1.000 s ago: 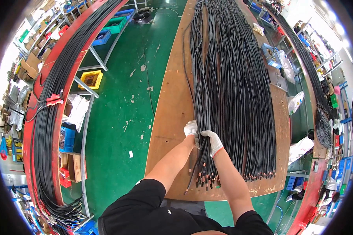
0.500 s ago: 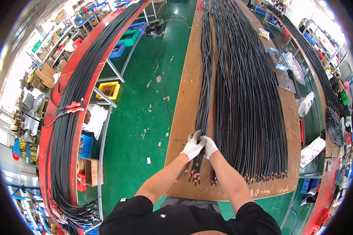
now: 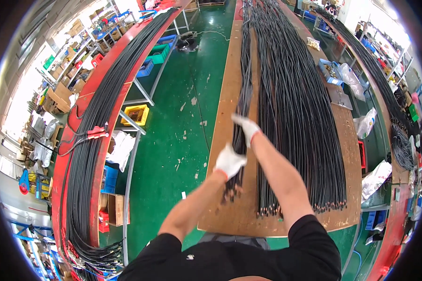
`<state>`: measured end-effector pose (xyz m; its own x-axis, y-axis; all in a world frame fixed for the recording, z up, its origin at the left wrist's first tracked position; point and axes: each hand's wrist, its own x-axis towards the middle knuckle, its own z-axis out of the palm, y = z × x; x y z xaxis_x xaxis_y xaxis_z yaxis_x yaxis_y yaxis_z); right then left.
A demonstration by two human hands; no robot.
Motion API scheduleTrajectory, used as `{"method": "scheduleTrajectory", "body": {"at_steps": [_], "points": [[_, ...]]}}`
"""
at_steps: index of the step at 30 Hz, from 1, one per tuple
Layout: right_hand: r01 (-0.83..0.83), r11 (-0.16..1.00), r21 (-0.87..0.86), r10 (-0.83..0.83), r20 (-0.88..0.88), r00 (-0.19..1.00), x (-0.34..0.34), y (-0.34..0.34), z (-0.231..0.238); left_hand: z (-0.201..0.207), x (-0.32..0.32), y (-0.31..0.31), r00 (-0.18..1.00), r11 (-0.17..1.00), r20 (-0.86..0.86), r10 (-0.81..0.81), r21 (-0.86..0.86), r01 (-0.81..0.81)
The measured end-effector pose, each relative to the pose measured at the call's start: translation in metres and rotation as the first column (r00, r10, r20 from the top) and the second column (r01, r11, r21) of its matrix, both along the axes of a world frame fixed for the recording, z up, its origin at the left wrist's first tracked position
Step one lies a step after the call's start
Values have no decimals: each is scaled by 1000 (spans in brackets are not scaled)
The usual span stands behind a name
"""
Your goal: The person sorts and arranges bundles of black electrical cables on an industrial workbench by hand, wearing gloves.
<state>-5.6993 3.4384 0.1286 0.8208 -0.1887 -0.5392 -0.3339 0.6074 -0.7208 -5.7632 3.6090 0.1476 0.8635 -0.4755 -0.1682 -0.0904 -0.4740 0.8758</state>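
A narrow bundle of black cables (image 3: pixel 244 91) runs lengthwise along the left part of the brown table (image 3: pixel 222 107), its copper-coloured ends (image 3: pixel 233 191) toward me. My left hand (image 3: pixel 230 160), in a white glove, is closed round this bundle a little above those ends. Farther up, my gloved right hand (image 3: pixel 247 128) lies across the same bundle, its fingers stretched toward the left. Parts of the cables are hidden under both hands. To the right, a much wider spread of black cables (image 3: pixel 297 126) lies on the table, its copper-tipped ends in a row near the front edge.
At left, a red bench (image 3: pixel 122 100) carries more black cables and a red-handled tool (image 3: pixel 97 133). A yellow crate (image 3: pixel 136 115) stands below it. The green floor (image 3: pixel 173 136) forms an aisle. A blue bin (image 3: pixel 331 71) sits by the table's right edge.
My hands were together near the cable ends; now the right one is farther up the bundle with its fingers straightened. The left has stayed low, and the cable ends have shifted slightly away from me.
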Motion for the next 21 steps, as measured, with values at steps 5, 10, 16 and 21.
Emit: {"method": "scheduleTrajectory", "body": {"at_steps": [5,10,16,21], "points": [[72,973,222,-151,366,918,-16,-48,127,151,-10,-24,898,961,399,-184,263,79],[204,956,210,-227,88,970,-80,-14,-23,-4,-60,-10,940,895,242,-240,430,118],[81,989,-123,-110,-249,962,-85,13,-120,-95,-64,4,980,951,-197,-31,297,90],[77,964,-254,-130,-196,972,-90,29,-94,-79,-78,29,951,999,-310,12,45,2]]}}
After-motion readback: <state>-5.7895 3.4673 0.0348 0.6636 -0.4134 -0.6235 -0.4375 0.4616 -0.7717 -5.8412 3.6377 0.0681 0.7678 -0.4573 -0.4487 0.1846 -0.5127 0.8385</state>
